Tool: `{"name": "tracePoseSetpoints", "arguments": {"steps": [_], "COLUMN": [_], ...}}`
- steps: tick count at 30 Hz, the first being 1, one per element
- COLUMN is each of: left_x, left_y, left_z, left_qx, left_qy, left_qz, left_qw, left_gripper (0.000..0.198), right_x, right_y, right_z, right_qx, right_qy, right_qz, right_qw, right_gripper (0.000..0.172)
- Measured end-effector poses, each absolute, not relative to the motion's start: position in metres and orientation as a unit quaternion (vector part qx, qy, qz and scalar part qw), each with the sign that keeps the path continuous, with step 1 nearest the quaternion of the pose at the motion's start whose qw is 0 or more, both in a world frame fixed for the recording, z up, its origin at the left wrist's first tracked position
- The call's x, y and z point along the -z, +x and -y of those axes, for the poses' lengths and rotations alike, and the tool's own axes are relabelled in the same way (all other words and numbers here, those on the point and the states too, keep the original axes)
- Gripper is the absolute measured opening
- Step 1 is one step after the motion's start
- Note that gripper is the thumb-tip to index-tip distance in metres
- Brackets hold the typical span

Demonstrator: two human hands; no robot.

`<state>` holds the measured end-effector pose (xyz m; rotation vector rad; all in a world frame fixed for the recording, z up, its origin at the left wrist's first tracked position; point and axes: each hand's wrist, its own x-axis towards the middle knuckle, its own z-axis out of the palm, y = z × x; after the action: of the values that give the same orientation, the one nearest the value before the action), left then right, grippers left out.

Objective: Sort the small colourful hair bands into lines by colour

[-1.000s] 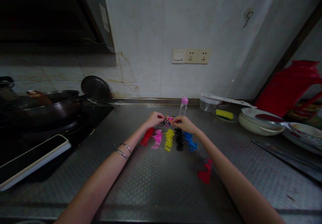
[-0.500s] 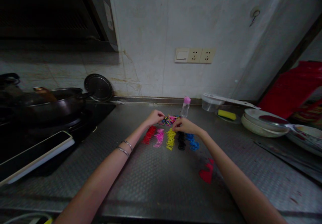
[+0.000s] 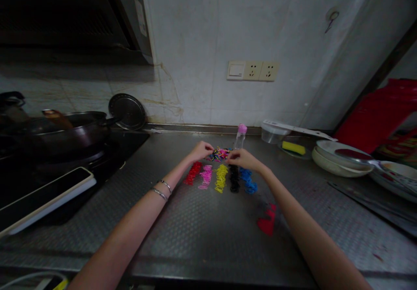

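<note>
A small mixed heap of coloured rubber bands lies on the steel counter. My left hand pinches at its left edge, fingers closed. My right hand pinches at its right edge, fingers closed. What each pinch holds is too small to name. Just in front of the hands lie sorted rows of bands: red, pink, yellow, black and blue. Two bracelets sit on my left wrist.
A small bottle with a pink cap stands behind the heap. A dark wok and a lid sit on the stove at left. A phone lies near it. Plates, a yellow sponge and a red flask are at right. A red mark is on the counter.
My right hand dipped toward the black row half a second ago and is back at the right edge of the mixed heap. My left hand has stayed at the heap.
</note>
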<state>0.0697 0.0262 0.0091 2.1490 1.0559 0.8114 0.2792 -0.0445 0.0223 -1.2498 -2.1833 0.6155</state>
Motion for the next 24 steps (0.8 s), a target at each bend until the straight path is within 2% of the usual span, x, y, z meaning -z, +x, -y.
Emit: {"name": "tracePoseSetpoints", "arguments": {"steps": [9,19,24], "left_x": [-0.015,-0.015,-0.015], "left_y": [0.101,0.137,0.141], "left_z": [-0.004,0.001,0.003], "left_qx": [-0.276,-0.162,-0.130], "left_qy": [0.861,0.927,0.922], "left_qz": [-0.332,-0.287,-0.304], "left_qw": [0.268,0.178,0.203], "left_gripper": [0.024,0.025,0.021], "right_x": [-0.007,-0.001,0.000], "right_y": [0.313,0.320,0.321], "right_z": [0.030,0.027,0.027], "right_qx": [-0.148,-0.140,-0.143], "right_qy": [-0.539,-0.546,-0.546], "right_qz": [0.728,0.723,0.721], "right_qw": [0.397,0.399,0.402], "right_gripper": [0.027,0.027,0.023]}}
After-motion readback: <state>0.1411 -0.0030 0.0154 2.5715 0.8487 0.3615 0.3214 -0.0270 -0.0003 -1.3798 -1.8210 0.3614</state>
